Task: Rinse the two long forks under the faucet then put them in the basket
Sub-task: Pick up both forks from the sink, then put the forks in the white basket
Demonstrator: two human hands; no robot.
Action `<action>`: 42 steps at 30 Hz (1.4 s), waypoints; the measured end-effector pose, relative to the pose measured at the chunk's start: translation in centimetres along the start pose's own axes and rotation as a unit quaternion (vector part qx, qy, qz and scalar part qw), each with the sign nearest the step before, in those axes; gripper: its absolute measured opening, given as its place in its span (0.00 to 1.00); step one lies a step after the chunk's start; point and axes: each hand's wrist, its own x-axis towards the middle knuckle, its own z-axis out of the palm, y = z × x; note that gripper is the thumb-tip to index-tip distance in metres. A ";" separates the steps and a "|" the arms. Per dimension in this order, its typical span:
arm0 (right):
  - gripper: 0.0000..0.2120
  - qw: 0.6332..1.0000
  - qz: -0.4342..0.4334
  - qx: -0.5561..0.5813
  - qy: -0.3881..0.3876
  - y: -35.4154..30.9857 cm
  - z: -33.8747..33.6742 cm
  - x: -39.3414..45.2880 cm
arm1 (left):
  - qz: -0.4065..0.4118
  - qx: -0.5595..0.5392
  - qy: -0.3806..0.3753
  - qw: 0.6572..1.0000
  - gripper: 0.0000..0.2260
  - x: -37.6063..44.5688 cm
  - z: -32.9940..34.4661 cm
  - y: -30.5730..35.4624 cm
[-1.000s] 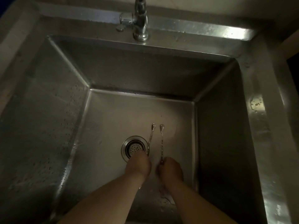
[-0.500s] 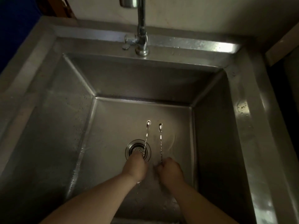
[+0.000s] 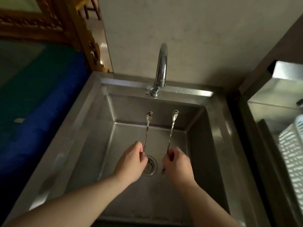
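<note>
1. Head view: left hand (image 3: pixel 131 163) pinches one fork (image 3: pixel 147 128); right hand (image 3: pixel 177 163) pinches the other fork (image 3: pixel 172 128); both are held over the sink (image 3: pixel 218 128), below the faucet (image 3: pixel 161 66); basket (image 3: pixel 291 153) at right.
2. Judgement: thin, stiff, light, likely slippery when wet; a mid-shaft hold on the twisted part should serve best.

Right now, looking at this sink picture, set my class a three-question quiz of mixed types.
1. True or false: water is visibly running from the faucet.
2. Which holds a fork? A) left hand only B) right hand only C) both.
3. Fill in: the white basket sits to the ____ of the sink.

Key: 1 false; no stream shows. 2 C; left fork, right fork. 3 right.
</note>
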 end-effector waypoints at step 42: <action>0.05 0.935 0.337 -0.039 0.107 18.6 -35.0 -4.0 | -0.216 -0.094 -0.414 0.879 0.08 -0.2 16.8 44.3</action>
